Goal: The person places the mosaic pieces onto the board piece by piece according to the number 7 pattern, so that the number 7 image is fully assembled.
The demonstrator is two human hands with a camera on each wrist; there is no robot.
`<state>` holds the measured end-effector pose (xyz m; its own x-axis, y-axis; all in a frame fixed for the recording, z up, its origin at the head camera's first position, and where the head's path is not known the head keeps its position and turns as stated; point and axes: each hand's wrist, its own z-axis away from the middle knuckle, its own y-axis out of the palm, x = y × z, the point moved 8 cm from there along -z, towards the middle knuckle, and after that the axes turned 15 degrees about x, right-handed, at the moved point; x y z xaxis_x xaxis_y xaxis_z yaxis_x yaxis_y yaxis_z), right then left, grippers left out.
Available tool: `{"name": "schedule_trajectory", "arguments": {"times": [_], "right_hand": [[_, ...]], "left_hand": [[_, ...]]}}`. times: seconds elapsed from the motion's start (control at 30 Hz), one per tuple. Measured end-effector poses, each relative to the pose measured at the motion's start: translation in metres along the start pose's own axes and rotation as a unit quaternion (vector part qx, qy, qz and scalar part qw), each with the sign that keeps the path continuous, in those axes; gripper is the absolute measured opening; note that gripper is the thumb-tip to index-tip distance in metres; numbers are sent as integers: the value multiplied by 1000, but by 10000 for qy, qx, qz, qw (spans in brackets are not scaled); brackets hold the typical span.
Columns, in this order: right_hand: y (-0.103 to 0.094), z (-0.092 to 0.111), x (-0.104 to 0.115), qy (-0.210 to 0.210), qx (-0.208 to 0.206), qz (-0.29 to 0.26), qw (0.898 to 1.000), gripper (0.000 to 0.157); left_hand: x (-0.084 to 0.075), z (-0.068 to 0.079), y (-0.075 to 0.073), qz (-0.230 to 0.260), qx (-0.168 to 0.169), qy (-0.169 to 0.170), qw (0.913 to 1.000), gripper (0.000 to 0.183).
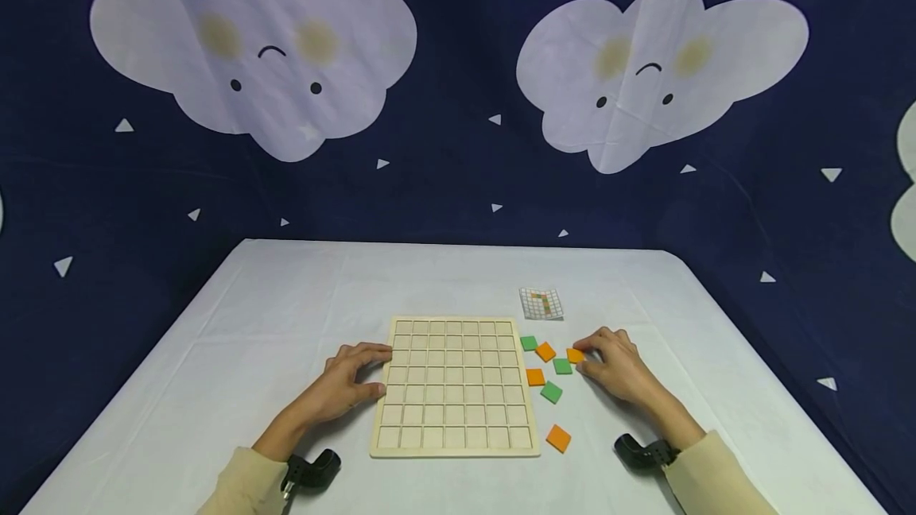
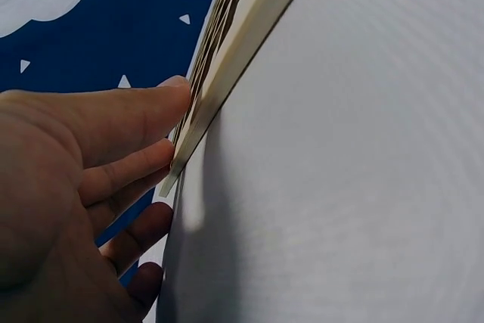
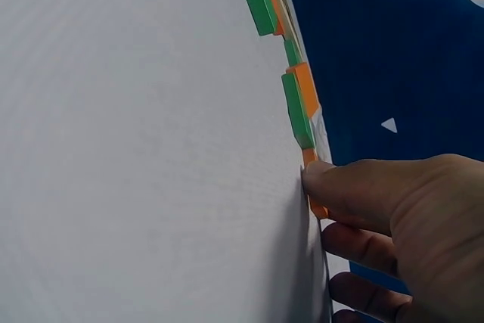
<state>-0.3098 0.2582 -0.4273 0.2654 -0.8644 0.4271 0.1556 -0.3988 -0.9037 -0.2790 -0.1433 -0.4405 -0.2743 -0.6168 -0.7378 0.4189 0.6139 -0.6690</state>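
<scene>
A square wooden grid board [image 1: 454, 386] lies flat on the table, its cells bare. My left hand [image 1: 351, 380] rests against the board's left edge, thumb and fingertips touching the rim; in the left wrist view its fingers [image 2: 136, 122] reach to that edge without curling round it. To the right of the board, my right hand [image 1: 619, 364] pinches an orange square tile [image 1: 575, 355] between thumb and fingers. The right wrist view has the thumb [image 3: 355, 187] over this tile, partly hiding it. Close by lie a green tile [image 1: 562, 366] and another orange tile [image 1: 545, 352].
More tiles lie along the board's right side: green [image 1: 528, 342], orange [image 1: 535, 377] and green [image 1: 551, 392]. One orange tile [image 1: 558, 439] lies nearer the front. A small printed pattern card [image 1: 541, 303] sits behind them on the white tablecloth [image 1: 286, 292]. A dark blue curtain [image 1: 458, 205] hangs behind.
</scene>
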Motion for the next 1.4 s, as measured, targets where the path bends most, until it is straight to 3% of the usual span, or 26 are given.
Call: {"name": "schedule_trajectory", "arguments": {"times": [1.4], "right_hand": [[1, 8, -2, -163, -81, 50, 9998, 21]], "left_hand": [[-4, 3, 2, -195, -54, 151, 9997, 51]]}}
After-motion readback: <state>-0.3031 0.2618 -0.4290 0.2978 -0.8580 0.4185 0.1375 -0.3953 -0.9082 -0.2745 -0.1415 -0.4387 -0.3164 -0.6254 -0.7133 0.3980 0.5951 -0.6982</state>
